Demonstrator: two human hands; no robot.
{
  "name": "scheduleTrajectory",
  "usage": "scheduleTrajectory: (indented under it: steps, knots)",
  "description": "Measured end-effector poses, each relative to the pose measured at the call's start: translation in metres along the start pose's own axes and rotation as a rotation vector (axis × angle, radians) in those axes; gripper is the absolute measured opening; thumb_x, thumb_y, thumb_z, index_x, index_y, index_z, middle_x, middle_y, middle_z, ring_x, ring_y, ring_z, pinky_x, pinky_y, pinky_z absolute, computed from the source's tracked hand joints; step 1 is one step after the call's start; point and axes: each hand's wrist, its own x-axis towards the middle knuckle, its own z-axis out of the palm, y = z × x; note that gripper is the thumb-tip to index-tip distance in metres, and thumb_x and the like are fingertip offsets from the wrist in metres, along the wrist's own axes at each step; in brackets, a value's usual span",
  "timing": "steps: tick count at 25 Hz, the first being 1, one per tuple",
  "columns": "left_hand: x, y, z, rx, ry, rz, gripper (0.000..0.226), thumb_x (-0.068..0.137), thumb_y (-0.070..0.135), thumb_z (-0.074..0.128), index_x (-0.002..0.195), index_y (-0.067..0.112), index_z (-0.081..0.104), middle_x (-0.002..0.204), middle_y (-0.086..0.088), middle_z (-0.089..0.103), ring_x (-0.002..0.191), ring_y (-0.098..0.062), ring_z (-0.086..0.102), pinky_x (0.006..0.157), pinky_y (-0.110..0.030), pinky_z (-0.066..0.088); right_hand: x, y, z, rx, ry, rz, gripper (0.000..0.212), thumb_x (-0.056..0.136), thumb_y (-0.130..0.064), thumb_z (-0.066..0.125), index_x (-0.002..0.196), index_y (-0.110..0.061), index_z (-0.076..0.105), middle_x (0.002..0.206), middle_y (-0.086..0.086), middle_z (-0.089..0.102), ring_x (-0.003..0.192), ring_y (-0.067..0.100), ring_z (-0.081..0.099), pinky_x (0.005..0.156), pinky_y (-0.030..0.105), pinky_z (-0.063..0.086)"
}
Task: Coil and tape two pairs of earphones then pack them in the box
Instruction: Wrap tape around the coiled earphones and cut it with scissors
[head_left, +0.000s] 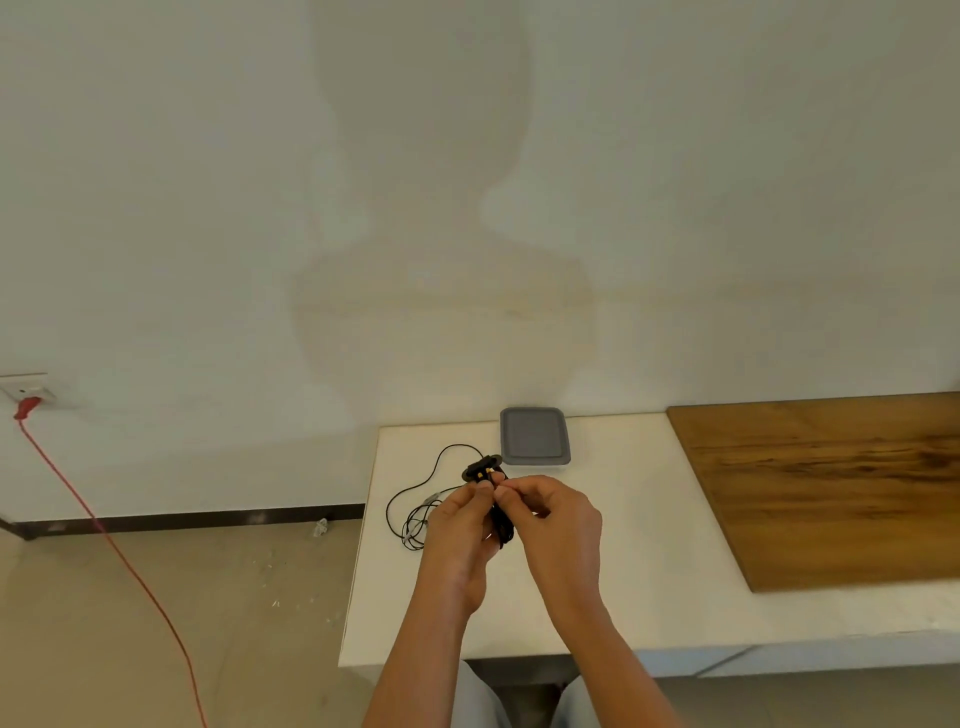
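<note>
Wall socket (26, 388): white, low on the pale wall at the far left, with a red plug in it.
Red cable (122, 558): runs from the plug down across the bare floor toward the bottom edge.
Table (649, 545): white top, centre to right, seen from above.
Loose earphones (415, 512): thin black cord lying in slack loops on the table's left part, just left of the hands.
Left hand (460, 540): raised over the table, fingers curled and closed around a black bundle of cord, thumb tip pressed at its top.
Coiled earphones (501, 522): black bundle held between both hands; a small black loop and yellowish bits stick out above the fingertips.
Right hand (558, 525): touching the left at the fingertips, thumb and forefinger pinching the top of the same bundle.
Box (535, 435): grey, shallow, rounded corners, on the table just beyond the hands, against the wall.
Wooden board (831, 488): brown, flat on the table's right part, well apart from the hands.
</note>
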Motion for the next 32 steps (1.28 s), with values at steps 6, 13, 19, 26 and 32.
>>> scheduleTrajectory:
  steps: [6, 13, 19, 26, 32]
  knots:
    - [-0.008, 0.007, -0.004, -0.091, -0.082, -0.084, 0.022, 0.096, 0.009, 0.05, 0.107, 0.004, 0.068, 0.098, -0.014, 0.069, 0.087, -0.025, 0.064, 0.098, -0.043, 0.046, 0.004, -0.006, -0.007, -0.007, -0.124, 0.043, 0.014, 0.083, -0.024, 0.07, 0.09, -0.021, 0.058, 0.073, -0.013, 0.07, 0.069, -0.004, 0.064, 0.057, 0.006, 0.045]
    - [-0.006, 0.008, -0.005, -0.091, -0.124, -0.157, 0.022, 0.095, 0.01, 0.052, 0.106, 0.001, 0.069, 0.109, -0.022, 0.066, 0.1, -0.03, 0.061, 0.102, -0.046, 0.044, 0.013, -0.002, -0.014, -0.135, -0.272, 0.039, 0.021, 0.084, -0.024, 0.067, 0.092, -0.012, 0.051, 0.083, 0.002, 0.069, 0.079, 0.017, 0.066, 0.064, 0.018, 0.049]
    - [-0.006, 0.017, -0.015, 0.035, -0.197, -0.209, 0.019, 0.092, 0.004, 0.055, 0.096, 0.0, 0.074, 0.099, -0.017, 0.069, 0.084, -0.02, 0.067, 0.08, -0.032, 0.057, 0.017, 0.008, -0.024, 0.012, -0.436, 0.163, 0.026, 0.087, -0.013, 0.062, 0.083, -0.012, 0.037, 0.055, -0.004, 0.046, 0.06, 0.013, 0.042, 0.057, 0.017, 0.044]
    - [-0.011, 0.025, -0.025, 0.266, -0.158, -0.155, 0.017, 0.086, -0.002, 0.063, 0.101, 0.001, 0.071, 0.083, -0.009, 0.074, 0.073, -0.014, 0.067, 0.066, -0.023, 0.056, 0.019, 0.007, -0.033, -0.07, -0.403, 0.093, 0.027, 0.086, -0.009, 0.063, 0.081, -0.012, 0.036, 0.061, -0.002, 0.048, 0.054, 0.001, 0.051, 0.058, 0.017, 0.045]
    - [-0.017, 0.029, -0.019, 0.365, -0.12, -0.091, 0.011, 0.082, -0.003, 0.068, 0.086, 0.005, 0.074, 0.08, -0.008, 0.074, 0.072, -0.014, 0.066, 0.064, -0.023, 0.055, 0.016, 0.009, -0.032, -0.166, -0.353, 0.051, 0.018, 0.087, -0.011, 0.062, 0.089, -0.015, 0.044, 0.076, 0.011, 0.069, 0.073, 0.017, 0.067, 0.069, 0.022, 0.053]
